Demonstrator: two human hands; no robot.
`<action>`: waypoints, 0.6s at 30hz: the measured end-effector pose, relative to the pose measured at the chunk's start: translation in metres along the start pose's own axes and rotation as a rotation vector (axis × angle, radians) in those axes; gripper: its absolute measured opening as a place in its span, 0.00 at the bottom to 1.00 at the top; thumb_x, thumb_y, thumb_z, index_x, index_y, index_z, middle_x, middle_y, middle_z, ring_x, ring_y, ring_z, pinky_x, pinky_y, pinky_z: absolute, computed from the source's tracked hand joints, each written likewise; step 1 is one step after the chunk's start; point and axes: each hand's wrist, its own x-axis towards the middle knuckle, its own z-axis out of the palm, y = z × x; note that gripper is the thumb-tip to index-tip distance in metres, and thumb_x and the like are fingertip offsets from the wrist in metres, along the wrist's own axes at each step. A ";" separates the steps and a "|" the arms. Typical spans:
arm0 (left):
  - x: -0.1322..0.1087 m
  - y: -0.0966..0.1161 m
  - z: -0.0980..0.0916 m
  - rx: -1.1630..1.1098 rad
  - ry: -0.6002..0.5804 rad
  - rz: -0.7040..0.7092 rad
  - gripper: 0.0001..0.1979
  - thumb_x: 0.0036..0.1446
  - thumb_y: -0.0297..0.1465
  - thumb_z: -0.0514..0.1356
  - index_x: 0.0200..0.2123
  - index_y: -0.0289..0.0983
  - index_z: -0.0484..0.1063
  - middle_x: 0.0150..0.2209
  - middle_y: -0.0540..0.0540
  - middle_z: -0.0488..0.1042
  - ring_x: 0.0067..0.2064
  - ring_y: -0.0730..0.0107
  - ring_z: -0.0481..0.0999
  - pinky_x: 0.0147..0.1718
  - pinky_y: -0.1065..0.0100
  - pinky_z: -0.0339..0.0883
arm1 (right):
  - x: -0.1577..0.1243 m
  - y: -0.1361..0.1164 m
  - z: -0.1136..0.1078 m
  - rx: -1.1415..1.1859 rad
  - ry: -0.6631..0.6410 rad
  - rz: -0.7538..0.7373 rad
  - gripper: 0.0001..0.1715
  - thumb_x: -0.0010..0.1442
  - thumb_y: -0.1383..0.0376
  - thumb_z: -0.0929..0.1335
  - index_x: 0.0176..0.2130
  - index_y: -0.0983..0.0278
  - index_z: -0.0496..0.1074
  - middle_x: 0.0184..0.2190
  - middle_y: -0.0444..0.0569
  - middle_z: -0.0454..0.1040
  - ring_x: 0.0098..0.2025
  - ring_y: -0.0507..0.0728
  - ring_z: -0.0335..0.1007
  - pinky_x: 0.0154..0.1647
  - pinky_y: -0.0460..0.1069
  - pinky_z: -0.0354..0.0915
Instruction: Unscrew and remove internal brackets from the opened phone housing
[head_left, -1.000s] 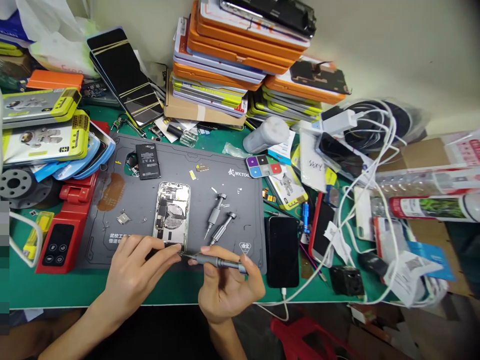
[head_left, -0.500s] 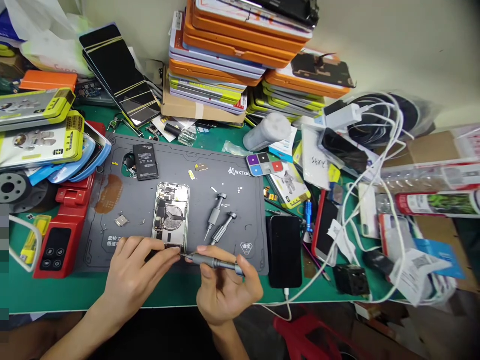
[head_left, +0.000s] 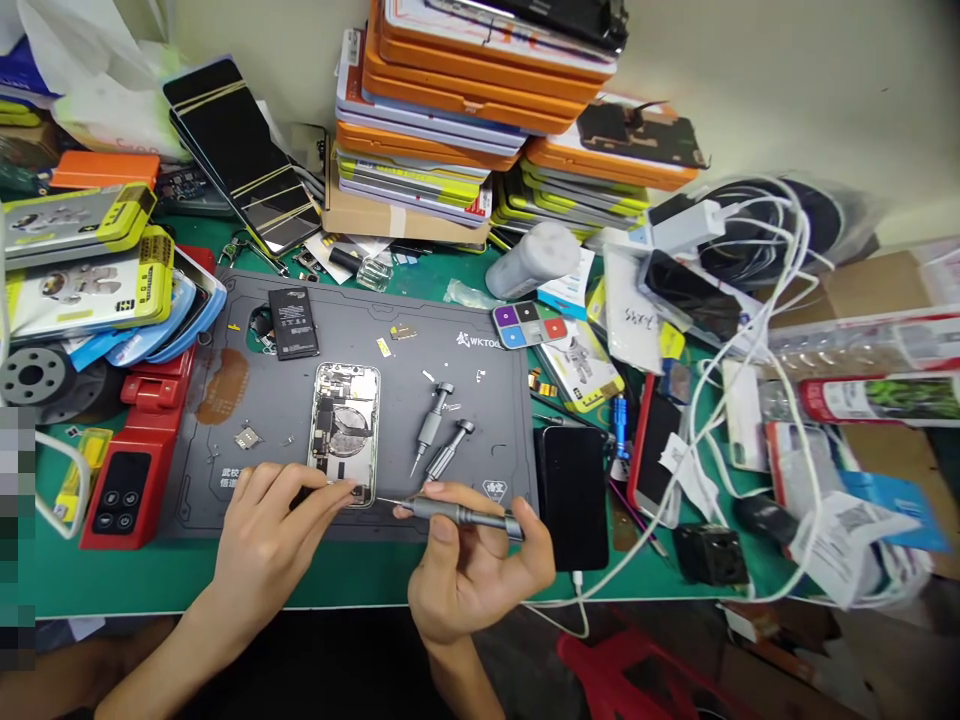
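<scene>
An opened phone [head_left: 349, 425] lies on the grey work mat [head_left: 255, 440], its circuit boards and a round coil exposed. Over its lower left corner, my left hand [head_left: 277, 530] is closed, fingertips together on the bottom edge. My right hand [head_left: 480, 570] grips a grey precision screwdriver [head_left: 457, 514] held nearly level. The driver's thin tip points left, just off the phone's lower right corner. Two more screwdrivers, one [head_left: 431, 428] beside the other [head_left: 451, 449], rest to the right of the phone. A black phone battery [head_left: 293, 323] lies farther back on the mat.
Stacked orange and yellow boxes [head_left: 465, 105] rise behind the mat. On the right are a dark phone [head_left: 574, 500] on a cable and tangled white cables [head_left: 787, 420]. A red device [head_left: 124, 495] with buttons stands left. Small metal parts [head_left: 247, 435] are scattered on the mat.
My right hand has drawn the screwdriver to the right, so its tip is now apart from my left fingertips. My left hand stays at the phone's lower edge. The view has shifted slightly.
</scene>
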 end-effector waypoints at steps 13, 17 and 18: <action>-0.001 0.014 -0.018 -0.009 -0.032 -0.127 0.07 0.74 0.26 0.63 0.49 0.42 0.79 0.46 0.51 0.80 0.45 0.67 0.73 0.45 0.62 0.60 | -0.008 0.002 -0.008 0.027 0.017 0.004 0.41 0.70 0.81 0.69 0.73 0.56 0.62 0.48 0.50 0.81 0.40 0.55 0.81 0.33 0.49 0.85; -0.012 0.002 -0.052 -0.020 -0.030 -0.182 0.05 0.74 0.28 0.63 0.49 0.43 0.78 0.46 0.53 0.81 0.47 0.67 0.75 0.49 0.62 0.63 | -0.006 0.001 -0.006 0.018 0.019 -0.003 0.41 0.68 0.82 0.70 0.72 0.56 0.64 0.46 0.48 0.80 0.40 0.55 0.81 0.32 0.50 0.86; -0.017 -0.004 -0.063 0.020 -0.028 -0.205 0.05 0.74 0.29 0.63 0.49 0.44 0.79 0.46 0.52 0.81 0.48 0.66 0.76 0.50 0.61 0.64 | -0.005 0.000 -0.006 0.021 0.008 -0.004 0.41 0.68 0.82 0.70 0.72 0.56 0.64 0.46 0.49 0.80 0.40 0.55 0.81 0.32 0.49 0.86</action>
